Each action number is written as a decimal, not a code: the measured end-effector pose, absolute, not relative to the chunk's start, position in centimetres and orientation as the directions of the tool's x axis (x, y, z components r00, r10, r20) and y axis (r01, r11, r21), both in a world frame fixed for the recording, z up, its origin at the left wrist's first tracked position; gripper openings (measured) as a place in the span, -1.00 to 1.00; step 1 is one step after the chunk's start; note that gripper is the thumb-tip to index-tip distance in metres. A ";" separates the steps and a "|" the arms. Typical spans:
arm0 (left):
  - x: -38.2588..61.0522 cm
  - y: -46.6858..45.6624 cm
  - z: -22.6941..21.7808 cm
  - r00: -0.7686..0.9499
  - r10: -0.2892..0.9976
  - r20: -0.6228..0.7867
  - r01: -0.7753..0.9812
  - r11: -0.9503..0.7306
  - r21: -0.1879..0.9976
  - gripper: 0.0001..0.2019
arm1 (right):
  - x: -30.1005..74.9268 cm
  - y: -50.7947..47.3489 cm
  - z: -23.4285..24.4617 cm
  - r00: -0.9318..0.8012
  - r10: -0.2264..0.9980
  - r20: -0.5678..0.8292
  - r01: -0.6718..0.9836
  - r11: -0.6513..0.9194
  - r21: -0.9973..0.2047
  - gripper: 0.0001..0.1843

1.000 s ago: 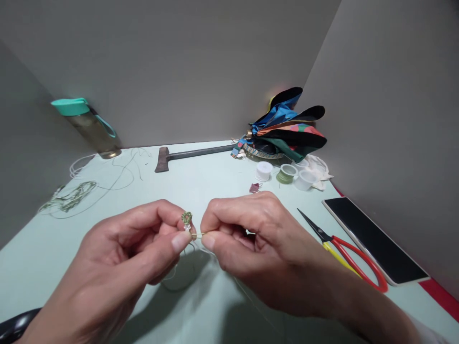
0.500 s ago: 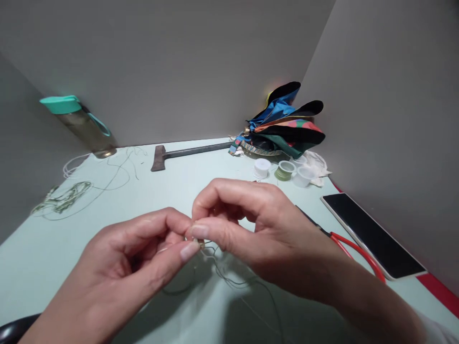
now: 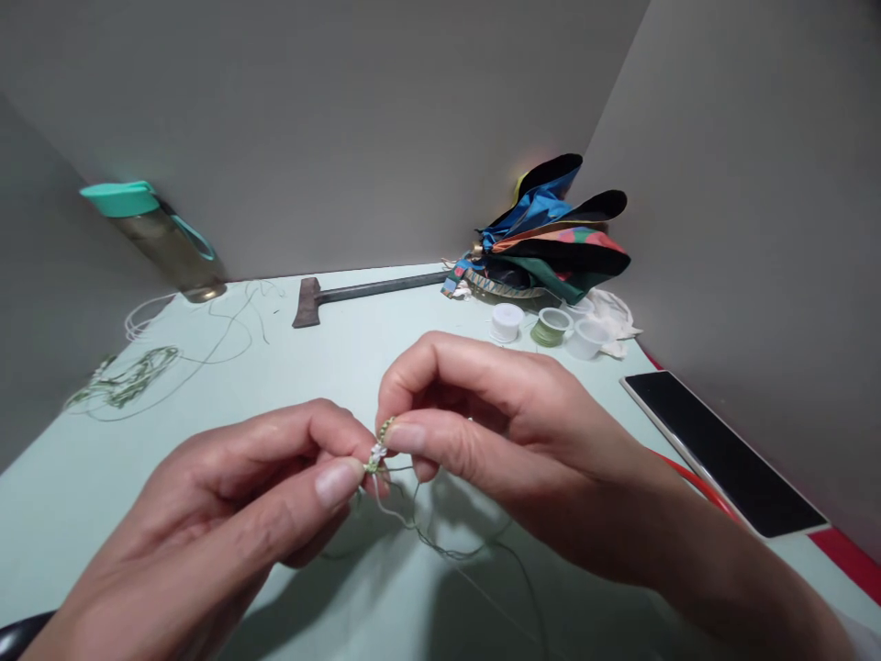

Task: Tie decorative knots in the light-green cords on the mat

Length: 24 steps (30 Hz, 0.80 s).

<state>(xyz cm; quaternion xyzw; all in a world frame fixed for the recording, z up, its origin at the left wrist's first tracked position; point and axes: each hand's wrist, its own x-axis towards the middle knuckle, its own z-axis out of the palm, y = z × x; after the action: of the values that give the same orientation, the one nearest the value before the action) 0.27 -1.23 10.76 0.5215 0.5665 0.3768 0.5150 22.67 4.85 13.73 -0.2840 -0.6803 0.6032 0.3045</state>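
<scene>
Both hands meet low in the middle of the view over a pale green table (image 3: 385,340). My left hand (image 3: 240,514) pinches a small green and white knotted cord piece (image 3: 378,450) between thumb and forefinger. My right hand (image 3: 496,431) pinches the same piece from the right, fingertips touching the left hand's. Thin green and white threads (image 3: 440,542) trail down from the piece onto the table under my right wrist.
A water bottle with a teal lid (image 3: 161,243) leans at the back left, near loose green cord (image 3: 124,386). A hatchet (image 3: 344,296) lies at the back. Folded colourful fabric (image 3: 551,243), thread spools (image 3: 547,328), a phone (image 3: 722,454) and red-handled scissors (image 3: 702,482) sit on the right.
My right hand moved up and left over the scissors, closing in on the left hand. The cord piece turned between the fingertips, and loose threads now hang below it.
</scene>
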 end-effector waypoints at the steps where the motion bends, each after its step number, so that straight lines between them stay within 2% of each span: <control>1: 0.3 -1.2 10.8 0.087 0.978 -0.191 0.198 0.171 0.965 -0.64 | 22.7 4.9 13.8 -0.658 0.749 0.078 0.021 0.123 -0.992 -0.87; 8: 0.9 -1.5 11.3 0.033 0.978 -0.205 0.174 0.196 0.965 -0.67 | 22.9 4.9 14.0 -0.653 0.746 0.132 0.045 0.212 -0.976 -0.84; 14: 2.1 -1.9 12.3 -0.113 0.958 -0.264 0.210 0.282 0.936 -0.52 | 23.2 4.9 13.6 -0.677 0.730 0.094 0.064 0.186 -0.980 -0.83; 16: 2.0 -1.8 12.1 -0.096 0.960 -0.264 0.209 0.279 0.937 -0.51 | 23.2 5.0 13.4 -0.696 0.714 0.080 0.086 0.194 -0.977 -0.85; 19: 1.6 -1.5 11.7 -0.007 0.972 -0.236 0.192 0.233 0.953 -0.61 | 22.9 5.1 13.2 -0.696 0.716 0.054 0.115 0.185 -0.976 -0.93; 21: 1.5 -1.4 11.6 0.028 0.975 -0.219 0.153 0.213 0.965 -0.64 | 22.5 5.1 13.2 -0.683 0.729 0.036 0.110 0.152 -0.982 -0.90; 24: 1.7 -1.4 11.8 -0.025 0.952 -0.306 0.083 0.307 0.948 -0.59 | 22.3 5.1 13.3 -0.655 0.755 0.045 0.077 0.126 -0.989 -0.83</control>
<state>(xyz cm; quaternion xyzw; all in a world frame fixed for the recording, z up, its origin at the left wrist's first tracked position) 1.66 -1.44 11.80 0.4343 0.5955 0.3975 0.5465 22.29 5.07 13.32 -0.3000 -0.6929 0.5892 0.2876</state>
